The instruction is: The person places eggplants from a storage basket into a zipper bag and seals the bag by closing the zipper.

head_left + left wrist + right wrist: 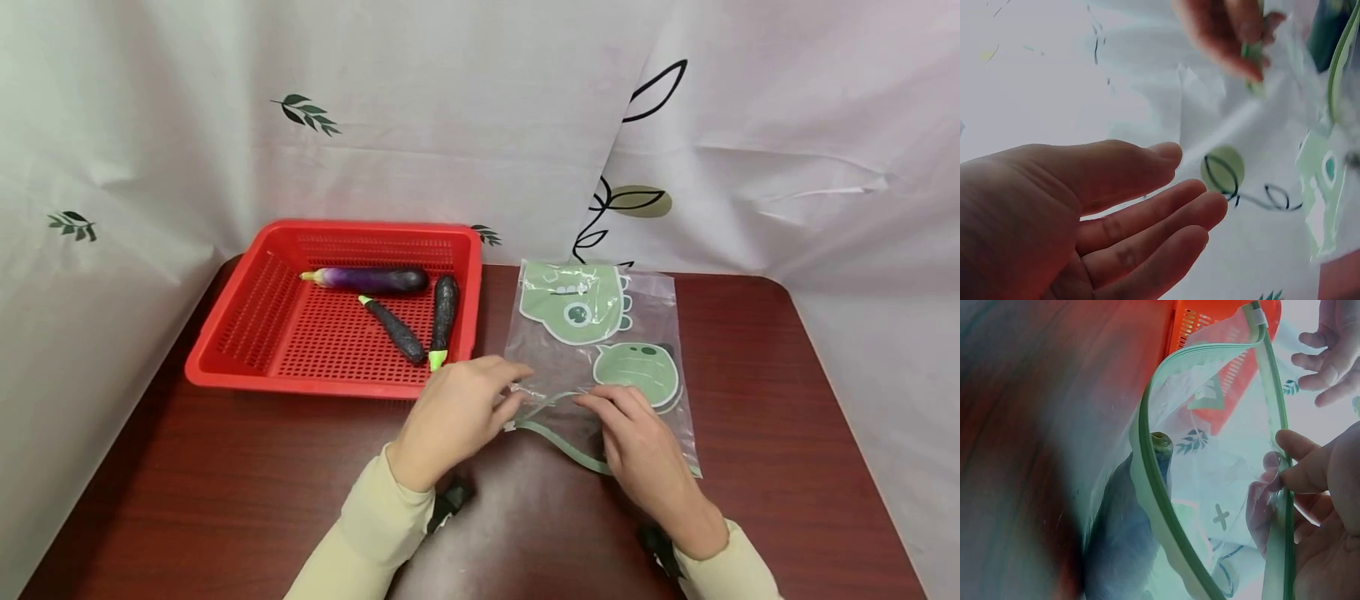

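A clear zip bag [555, 367] with green cartoon prints lies on the table, its green-edged mouth spread apart toward me. My right hand [648, 450] pinches one edge of that mouth between thumb and fingers, as the right wrist view shows. Through the plastic in that view a dark eggplant [1125, 531] appears, stem end at the opening. Just off the bag's left corner, by the white slider [1259, 317], my left hand [457, 408] is held with fingers loosely extended. Nothing is between its thumb and fingers in the left wrist view.
To the left of the bag, a red plastic basket [315, 385] holds a purple eggplant [367, 279], a small dark eggplant [396, 329] and another dark eggplant [444, 312]. Behind the dark wood table [285, 475] hangs a white patterned cloth [420, 108].
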Action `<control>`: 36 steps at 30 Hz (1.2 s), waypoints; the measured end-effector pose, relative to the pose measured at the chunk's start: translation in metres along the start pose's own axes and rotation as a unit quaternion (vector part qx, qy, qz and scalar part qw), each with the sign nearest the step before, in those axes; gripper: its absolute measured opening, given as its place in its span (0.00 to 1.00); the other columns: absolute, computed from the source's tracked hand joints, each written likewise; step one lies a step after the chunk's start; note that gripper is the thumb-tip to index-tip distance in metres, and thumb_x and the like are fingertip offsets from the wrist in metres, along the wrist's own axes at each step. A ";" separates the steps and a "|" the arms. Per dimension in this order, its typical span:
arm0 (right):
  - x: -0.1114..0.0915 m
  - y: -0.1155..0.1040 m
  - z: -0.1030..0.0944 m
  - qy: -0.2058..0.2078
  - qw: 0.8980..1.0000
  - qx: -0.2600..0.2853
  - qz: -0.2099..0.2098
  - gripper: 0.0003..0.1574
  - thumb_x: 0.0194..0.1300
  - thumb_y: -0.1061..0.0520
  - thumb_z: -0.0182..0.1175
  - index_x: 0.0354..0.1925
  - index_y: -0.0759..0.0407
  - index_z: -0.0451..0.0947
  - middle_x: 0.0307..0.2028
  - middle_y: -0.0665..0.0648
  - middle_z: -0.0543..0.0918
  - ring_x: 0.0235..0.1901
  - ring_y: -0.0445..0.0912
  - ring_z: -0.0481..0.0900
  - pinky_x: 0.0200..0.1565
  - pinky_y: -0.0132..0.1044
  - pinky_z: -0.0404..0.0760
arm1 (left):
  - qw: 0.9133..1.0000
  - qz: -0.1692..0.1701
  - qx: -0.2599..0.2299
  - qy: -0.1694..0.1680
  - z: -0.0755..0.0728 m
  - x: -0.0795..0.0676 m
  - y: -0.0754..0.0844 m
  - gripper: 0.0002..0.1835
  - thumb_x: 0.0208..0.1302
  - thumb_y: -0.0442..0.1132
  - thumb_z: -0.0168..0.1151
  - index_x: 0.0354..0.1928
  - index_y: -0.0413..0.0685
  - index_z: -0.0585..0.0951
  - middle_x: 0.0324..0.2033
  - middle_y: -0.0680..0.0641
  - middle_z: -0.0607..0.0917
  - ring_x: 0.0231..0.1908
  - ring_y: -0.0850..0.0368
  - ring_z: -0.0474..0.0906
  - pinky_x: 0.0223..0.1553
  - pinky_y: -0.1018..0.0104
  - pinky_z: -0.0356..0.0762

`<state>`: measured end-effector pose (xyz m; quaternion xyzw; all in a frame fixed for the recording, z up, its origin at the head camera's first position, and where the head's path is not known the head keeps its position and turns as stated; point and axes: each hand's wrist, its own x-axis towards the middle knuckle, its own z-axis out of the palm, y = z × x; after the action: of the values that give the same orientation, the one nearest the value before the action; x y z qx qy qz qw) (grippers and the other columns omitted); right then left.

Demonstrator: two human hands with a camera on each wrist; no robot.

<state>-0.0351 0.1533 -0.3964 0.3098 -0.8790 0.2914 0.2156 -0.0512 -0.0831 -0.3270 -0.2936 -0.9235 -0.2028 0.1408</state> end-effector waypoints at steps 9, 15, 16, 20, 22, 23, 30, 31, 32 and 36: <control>0.001 0.000 0.002 -0.001 1.000 0.002 -0.003 0.22 0.60 0.67 0.42 0.45 0.57 0.79 0.43 0.52 0.77 0.42 0.46 0.72 0.46 0.32 0.67 | 0.997 -0.059 -0.004 0.046 -0.021 -0.007 -0.028 0.14 0.52 0.39 0.68 0.43 0.53 0.84 0.37 0.55 0.84 0.28 0.63 0.78 0.29 0.66 0.74; 0.001 -0.001 0.004 0.002 1.000 0.004 -0.003 0.23 0.60 0.66 0.41 0.45 0.57 0.79 0.43 0.52 0.77 0.43 0.46 0.72 0.48 0.32 0.66 | 0.994 -0.098 0.010 0.041 -0.033 -0.009 -0.045 0.16 0.51 0.38 0.69 0.44 0.53 0.83 0.39 0.54 0.84 0.29 0.60 0.78 0.30 0.63 0.74; 0.001 -0.001 0.004 0.001 1.000 0.004 -0.003 0.22 0.60 0.67 0.42 0.45 0.57 0.79 0.43 0.52 0.77 0.43 0.46 0.72 0.48 0.32 0.66 | 0.994 -0.102 0.012 0.040 -0.035 -0.010 -0.047 0.16 0.51 0.38 0.70 0.45 0.53 0.83 0.39 0.53 0.84 0.30 0.59 0.79 0.31 0.63 0.74; 0.000 -0.001 0.004 0.001 1.000 0.004 -0.001 0.22 0.59 0.67 0.43 0.45 0.57 0.79 0.42 0.52 0.77 0.43 0.46 0.72 0.48 0.32 0.66 | 0.993 -0.112 0.016 0.034 -0.040 -0.011 -0.052 0.17 0.50 0.38 0.70 0.45 0.53 0.83 0.41 0.53 0.84 0.31 0.58 0.79 0.32 0.61 0.74; 0.000 0.000 0.004 0.000 1.000 0.003 0.001 0.22 0.59 0.67 0.43 0.45 0.57 0.79 0.42 0.52 0.77 0.43 0.46 0.72 0.48 0.32 0.66 | 0.993 -0.114 0.019 0.031 -0.042 -0.011 -0.054 0.17 0.50 0.38 0.70 0.45 0.53 0.83 0.41 0.52 0.84 0.33 0.57 0.80 0.33 0.60 0.75; 0.000 0.000 0.004 0.000 1.000 0.003 0.001 0.22 0.59 0.67 0.43 0.45 0.57 0.79 0.42 0.52 0.77 0.43 0.47 0.72 0.48 0.32 0.66 | 0.993 -0.115 0.020 0.028 -0.043 -0.012 -0.055 0.17 0.50 0.38 0.70 0.46 0.53 0.83 0.42 0.52 0.84 0.33 0.57 0.80 0.33 0.60 0.75; 0.000 -0.001 0.005 -0.002 1.000 0.000 0.002 0.22 0.59 0.68 0.43 0.45 0.57 0.80 0.42 0.52 0.77 0.43 0.47 0.72 0.48 0.32 0.66 | 0.992 -0.119 0.029 0.004 -0.050 -0.009 -0.065 0.19 0.51 0.38 0.69 0.48 0.51 0.82 0.44 0.50 0.83 0.33 0.56 0.80 0.34 0.59 0.75; 0.000 0.000 0.005 -0.003 1.000 0.000 0.002 0.22 0.59 0.68 0.43 0.45 0.58 0.80 0.42 0.52 0.77 0.43 0.47 0.72 0.48 0.33 0.66 | 0.992 -0.120 0.030 0.000 -0.051 -0.008 -0.067 0.19 0.51 0.38 0.69 0.48 0.51 0.82 0.44 0.50 0.84 0.33 0.56 0.80 0.34 0.59 0.75; 0.000 0.000 0.005 -0.004 1.000 -0.001 0.002 0.22 0.59 0.68 0.43 0.45 0.58 0.80 0.42 0.52 0.77 0.43 0.47 0.72 0.47 0.33 0.66 | 0.992 -0.121 0.032 -0.003 -0.053 -0.008 -0.068 0.19 0.51 0.38 0.69 0.48 0.51 0.82 0.44 0.49 0.84 0.33 0.56 0.80 0.34 0.59 0.75; -0.001 0.000 0.005 -0.011 1.000 -0.004 0.005 0.22 0.60 0.67 0.42 0.45 0.57 0.79 0.42 0.52 0.77 0.43 0.46 0.72 0.47 0.33 0.67 | 0.991 -0.126 0.042 -0.019 -0.057 -0.005 -0.073 0.19 0.51 0.38 0.69 0.48 0.51 0.82 0.43 0.49 0.84 0.33 0.55 0.79 0.34 0.58 0.75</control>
<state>-0.0355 0.1505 -0.4005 0.3077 -0.8840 0.2856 0.2057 -0.0829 -0.1660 -0.3006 -0.1728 -0.9632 -0.1745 0.1091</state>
